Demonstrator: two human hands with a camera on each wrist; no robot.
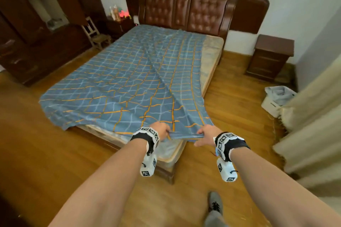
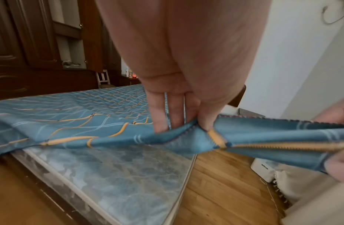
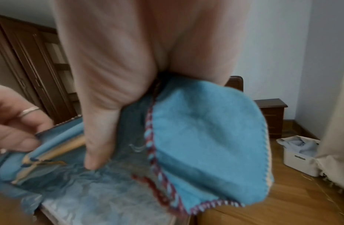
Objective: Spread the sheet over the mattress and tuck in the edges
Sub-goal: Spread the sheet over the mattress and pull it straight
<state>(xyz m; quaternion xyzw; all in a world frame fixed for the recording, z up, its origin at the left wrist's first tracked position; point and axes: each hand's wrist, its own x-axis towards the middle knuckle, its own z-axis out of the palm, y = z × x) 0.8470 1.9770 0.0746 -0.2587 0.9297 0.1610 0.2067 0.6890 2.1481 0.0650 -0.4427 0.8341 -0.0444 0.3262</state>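
Fabric of the blue checked sheet (image 1: pixel 118 79) is laid over most of the mattress (image 1: pixel 212 55), with a bare strip left uncovered toward 2 o'clock and the near corner exposed at 6 o'clock. The near hem is pinched by the left hand (image 1: pixel 160 131) and gripped in the closed right hand (image 1: pixel 206 135), just apart, so a short span is stretched taut between them. The hold is judged to serve for pulling the cloth toward the uncovered side before any tucking. A long crease is drawn toward 12 o'clock.
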